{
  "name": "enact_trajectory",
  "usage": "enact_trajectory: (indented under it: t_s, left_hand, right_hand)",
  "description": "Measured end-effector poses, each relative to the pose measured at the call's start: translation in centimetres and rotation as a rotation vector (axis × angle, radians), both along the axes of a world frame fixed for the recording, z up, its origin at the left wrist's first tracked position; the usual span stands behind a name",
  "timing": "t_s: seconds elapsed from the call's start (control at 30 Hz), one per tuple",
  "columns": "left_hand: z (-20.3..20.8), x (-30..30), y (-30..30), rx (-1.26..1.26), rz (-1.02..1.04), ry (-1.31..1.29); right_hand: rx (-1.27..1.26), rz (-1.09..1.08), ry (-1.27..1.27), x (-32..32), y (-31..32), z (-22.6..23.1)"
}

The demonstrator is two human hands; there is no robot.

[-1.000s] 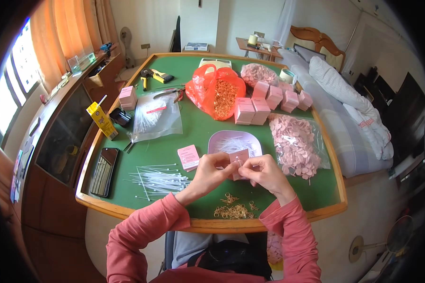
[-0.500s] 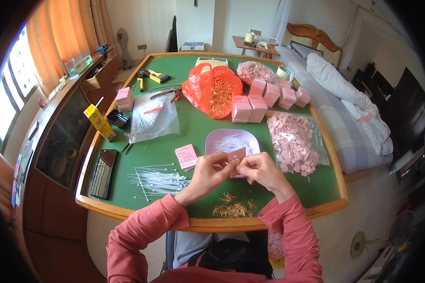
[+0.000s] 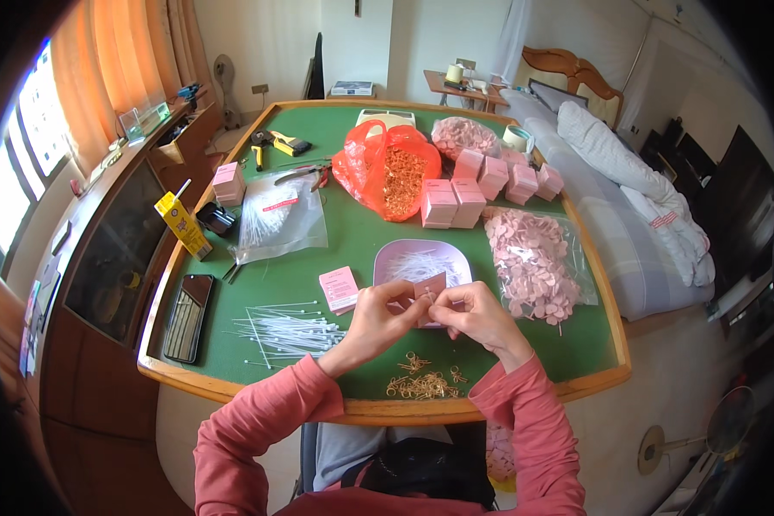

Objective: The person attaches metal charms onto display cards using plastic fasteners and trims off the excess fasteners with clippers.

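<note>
My left hand [image 3: 378, 314] and my right hand [image 3: 477, 316] meet over the near part of the green table [image 3: 335, 138]. Both pinch a small pink tag [image 3: 427, 286] between their fingertips. Just behind the tag stands a pale pink plate [image 3: 393, 255] holding thin white plastic ties. A heap of small gold pins [image 3: 421, 384] lies on the table below my hands. To the left lie loose white ties [image 3: 288, 327] and a small pink box [image 3: 339, 288].
A clear bag of pink tags [image 3: 533, 262] lies at right, stacked pink boxes [image 3: 482, 185] and a red bag of gold pins [image 3: 391, 172] behind. A bag of ties [image 3: 279, 219], a yellow carton [image 3: 183, 225] and a phone [image 3: 187, 316] sit at left. A bed [image 3: 628, 198] flanks the table.
My hands stay together over the same spot, with small finger movements on the pink tag. The view has shifted slightly.
</note>
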State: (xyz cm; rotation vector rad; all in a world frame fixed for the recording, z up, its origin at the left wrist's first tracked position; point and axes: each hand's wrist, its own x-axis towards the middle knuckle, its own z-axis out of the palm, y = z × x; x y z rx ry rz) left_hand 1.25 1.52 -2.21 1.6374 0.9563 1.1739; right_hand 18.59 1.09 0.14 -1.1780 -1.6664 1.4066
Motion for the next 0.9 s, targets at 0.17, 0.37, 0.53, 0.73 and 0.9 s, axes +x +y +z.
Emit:
enact_trajectory:
  t_s: [0.17, 0.37, 0.53, 0.73, 0.9]
  left_hand:
    - [-0.2, 0.2, -0.3, 0.305, 0.041, 0.174]
    - [-0.6, -0.2, 0.3, 0.534, 0.093, 0.309]
    - [0.2, -0.2, 0.1, 0.274, -0.043, 0.196]
    - [0.9, -0.5, 0.9, -0.073, -0.23, -0.133]
    - [0.4, 0.1, 0.6, -0.125, -0.202, -0.214]
  right_hand:
    - [0.097, -0.128, 0.045, -0.5, 0.0, -0.2]
    - [0.548, -0.362, -0.186, -1.8, -0.6, -0.9]
    - [0.98, -0.599, -0.261, -1.8, 0.0, 0.0]
    - [0.774, -0.418, -0.078, -2.4, -0.3, 0.4]
    - [0.739, -0.485, 0.059, -3.1, 0.3, -1.2]
